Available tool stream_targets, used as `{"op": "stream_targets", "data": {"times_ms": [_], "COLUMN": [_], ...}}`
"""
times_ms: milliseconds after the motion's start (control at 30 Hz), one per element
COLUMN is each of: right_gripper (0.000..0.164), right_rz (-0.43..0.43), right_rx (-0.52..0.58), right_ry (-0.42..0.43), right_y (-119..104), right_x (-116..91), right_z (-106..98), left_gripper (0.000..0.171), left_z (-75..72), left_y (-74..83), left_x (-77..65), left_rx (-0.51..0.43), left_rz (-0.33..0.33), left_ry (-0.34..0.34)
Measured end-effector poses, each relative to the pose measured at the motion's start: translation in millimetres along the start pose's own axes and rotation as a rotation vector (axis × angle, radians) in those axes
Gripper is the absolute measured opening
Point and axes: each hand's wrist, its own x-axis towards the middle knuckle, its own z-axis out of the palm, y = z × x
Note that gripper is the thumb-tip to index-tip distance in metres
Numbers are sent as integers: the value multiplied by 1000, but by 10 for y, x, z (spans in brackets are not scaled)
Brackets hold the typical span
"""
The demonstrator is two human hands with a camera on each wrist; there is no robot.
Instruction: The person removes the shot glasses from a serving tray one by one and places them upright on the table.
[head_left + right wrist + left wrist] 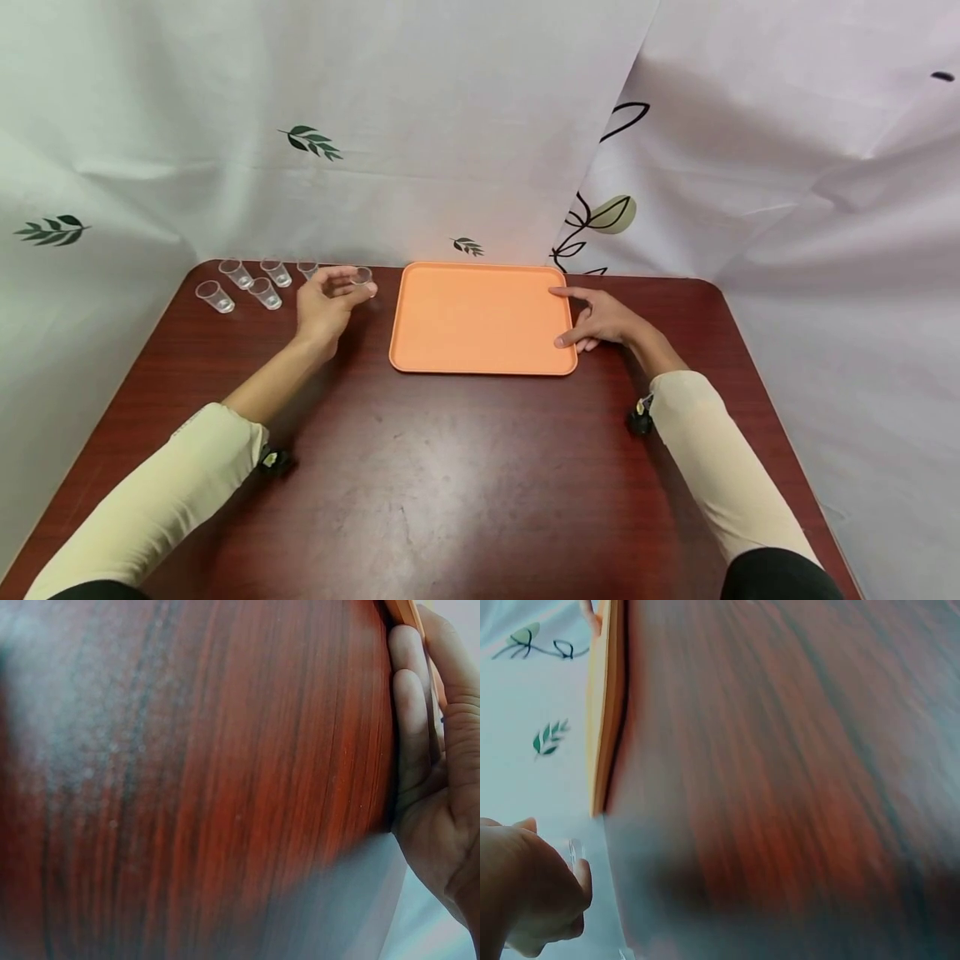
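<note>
At the back left of the table, my left hand [324, 310] pinches a small clear plastic cup [363, 276] between thumb and fingers, just left of the tray. In the left wrist view the cup's rim [575, 852] shows past the fingers, the rest hidden behind the hand. An orange rectangular tray [480, 321] lies at the back middle of the table. My right hand [606, 320] grips its right edge, thumb over the rim. Fingers [411, 712] reach under the edge in the right wrist view.
Several more clear cups [265, 293] stand in a loose group at the table's back left corner, one partly behind my left hand. The dark red wooden table [450, 483] backs onto a white curtain [450, 125] with leaf prints.
</note>
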Motion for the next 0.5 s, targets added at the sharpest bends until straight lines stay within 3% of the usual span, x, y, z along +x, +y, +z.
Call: {"op": "stream_targets", "data": {"times_ms": [233, 500], "right_gripper": [106, 106], "right_rz": [-8, -13], "right_rx": [-1, 5], "right_ry": [-12, -9], "right_y": [10, 13], "right_x": [0, -9], "right_z": [-8, -5], "left_gripper": [37, 44], "left_z": [-216, -340], "left_y": [-69, -82], "left_x": [49, 70], "left_rx": [-97, -143], "left_rz": [-41, -47], "left_ry": [116, 245]}}
